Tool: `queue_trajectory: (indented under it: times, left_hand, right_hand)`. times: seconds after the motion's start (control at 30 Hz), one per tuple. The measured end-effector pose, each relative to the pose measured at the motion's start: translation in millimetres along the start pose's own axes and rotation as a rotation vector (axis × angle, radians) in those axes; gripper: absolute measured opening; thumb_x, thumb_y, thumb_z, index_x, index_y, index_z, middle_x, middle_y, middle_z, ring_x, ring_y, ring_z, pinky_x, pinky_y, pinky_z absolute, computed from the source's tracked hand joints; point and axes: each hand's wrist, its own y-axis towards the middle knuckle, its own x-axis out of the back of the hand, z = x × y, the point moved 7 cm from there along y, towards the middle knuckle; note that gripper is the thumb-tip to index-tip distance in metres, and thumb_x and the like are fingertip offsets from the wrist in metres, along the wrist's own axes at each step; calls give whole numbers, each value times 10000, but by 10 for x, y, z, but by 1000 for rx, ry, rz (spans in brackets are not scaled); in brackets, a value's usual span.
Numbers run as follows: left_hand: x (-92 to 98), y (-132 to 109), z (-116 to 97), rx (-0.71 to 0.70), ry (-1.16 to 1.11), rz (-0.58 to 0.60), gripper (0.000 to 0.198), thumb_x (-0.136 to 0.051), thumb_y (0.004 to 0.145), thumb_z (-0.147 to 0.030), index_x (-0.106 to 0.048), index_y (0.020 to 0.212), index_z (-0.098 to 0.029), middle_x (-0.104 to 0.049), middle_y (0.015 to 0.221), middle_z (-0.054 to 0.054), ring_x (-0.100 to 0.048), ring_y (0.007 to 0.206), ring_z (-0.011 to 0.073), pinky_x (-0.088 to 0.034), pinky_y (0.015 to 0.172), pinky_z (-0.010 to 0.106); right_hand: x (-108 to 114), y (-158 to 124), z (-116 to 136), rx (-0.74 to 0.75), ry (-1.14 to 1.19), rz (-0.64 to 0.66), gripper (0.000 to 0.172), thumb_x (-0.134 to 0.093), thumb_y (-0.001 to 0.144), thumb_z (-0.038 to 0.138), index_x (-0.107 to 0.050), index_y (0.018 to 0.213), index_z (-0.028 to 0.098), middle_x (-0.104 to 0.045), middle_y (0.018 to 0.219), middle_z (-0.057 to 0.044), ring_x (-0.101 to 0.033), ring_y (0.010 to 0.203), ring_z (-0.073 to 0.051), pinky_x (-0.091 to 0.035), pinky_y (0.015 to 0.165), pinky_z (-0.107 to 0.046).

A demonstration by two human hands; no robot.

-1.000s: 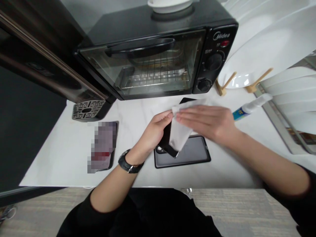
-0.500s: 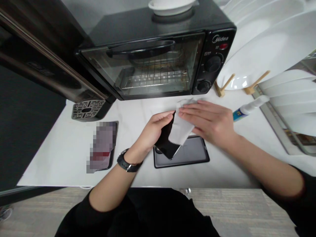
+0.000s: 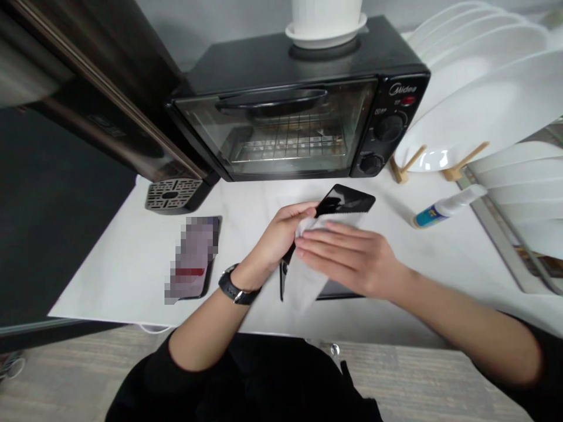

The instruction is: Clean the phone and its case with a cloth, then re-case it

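Note:
My left hand (image 3: 281,234) grips a black glossy phone (image 3: 345,199) by its left edge, held tilted above the counter. Across the phone's lower part lies a thin white cloth (image 3: 305,284), pressed there by my right hand (image 3: 347,258), whose fingers are stretched together over it. The cloth hides much of the phone. Beneath both hands, a phone case (image 3: 336,290) with a dark rim rests on the counter, largely covered. A second phone (image 3: 196,258), its screen blurred out, lies apart on the left.
Behind my hands stands a black toaster oven (image 3: 285,135) with a white pot (image 3: 326,20) on top. A spray bottle (image 3: 433,217) lies or leans at right, beside racked white plates (image 3: 484,111). A slotted drip tray (image 3: 171,194) juts out at left of the white counter (image 3: 118,264).
My right hand has wiped the cloth down and left along the phone, uncovering its upper end. The camera view has shifted slightly.

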Motion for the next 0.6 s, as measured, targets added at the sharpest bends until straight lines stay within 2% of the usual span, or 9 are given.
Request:
queue_trajectory:
  times: [0.07,0.17,0.23,0.33,0.47,0.6]
  left_hand:
    - [-11,11,-13,-17,-9,5,185,-863,767,-341,-856,893,-205,-844,991,50,-738,1110,271,-522,1018,355]
    - [-39,25,-19,-10,-42,40,216,-863,776,-380,-850,889,-197,-842,983,66,-748,1078,279,-533,1003,378]
    - [-34,16,-31,8,-60,52,235,-875,769,-404,-838,865,-193,-837,953,61,-757,1011,273,-547,960,377]
    - [-45,-37,-21,92,-94,101,289,-882,774,-452,-822,864,-184,-824,909,57,-756,922,266,-572,859,363]
    - [-137,-144,32,203,-227,172,510,-788,872,-605,-799,1162,-186,-797,890,82,-752,879,264,-588,809,362]
    - [-126,-175,72,192,-266,50,650,-639,954,-719,-696,1378,-230,-763,883,80,-757,929,268,-597,860,381]
  right_hand:
    - [-22,-8,4,25,24,18,301,-635,1018,88,-748,1295,125,-780,1345,-85,-743,1264,-196,-587,1144,-372]
    - [22,-57,-268,-108,-12,16,354,-631,1030,122,-711,1373,161,-780,1339,-107,-744,1269,-248,-600,1129,-473]
    - [78,-72,-357,-147,-14,-14,381,-633,1030,131,-697,1403,181,-780,1335,-110,-745,1267,-265,-603,1123,-507]
    - [112,-39,-186,-60,5,-43,383,-650,1003,68,-712,1368,167,-777,1345,-70,-735,1282,-206,-596,1144,-408]
    - [59,16,57,-2,-85,-23,354,-645,1019,63,-707,1349,175,-731,1415,-9,-691,1341,-150,-518,1220,-339]
    - [-3,43,-6,-9,-129,31,411,-601,1042,80,-639,1443,165,-676,1495,-11,-621,1429,-155,-422,1288,-366]
